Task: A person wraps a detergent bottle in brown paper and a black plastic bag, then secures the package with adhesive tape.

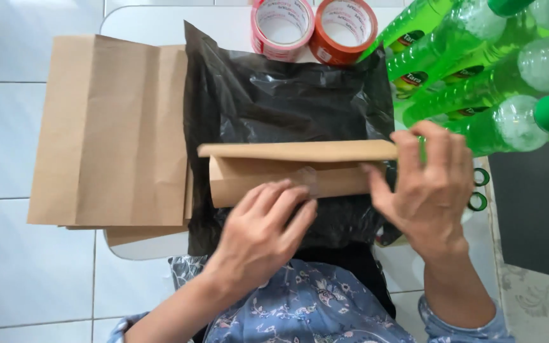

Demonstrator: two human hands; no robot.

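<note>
A person is pressing both hands onto a brown paper roll (293, 171) lying across a black plastic bag (274, 101) on a small white table (141, 22). The left hand (258, 235) is resting flat on the roll's near side, fingers spread and pressing down rather than clenching. The right hand (430, 187) is grasping the roll's right end, thumb on the near face and fingers curling over the top edge. The roll is lying sideways at the middle of the bag, its upper flap standing slightly open above the wrapped body. A strip of clear tape appears to be crossing the paper near the left fingertips, though it is hard to tell.

To the left, a stack of flat brown paper sheets (109, 133) is lying partly under the bag's edge and hanging over the table's side. At the table's far edge, a pink tape roll (282, 25) and an orange tape roll (344, 28) are sitting side by side, touching. Green bottles (478, 70) with green caps are lying bunched at the right, just beside the right hand. Blue floral sleeves (312, 305) are showing at the bottom.
</note>
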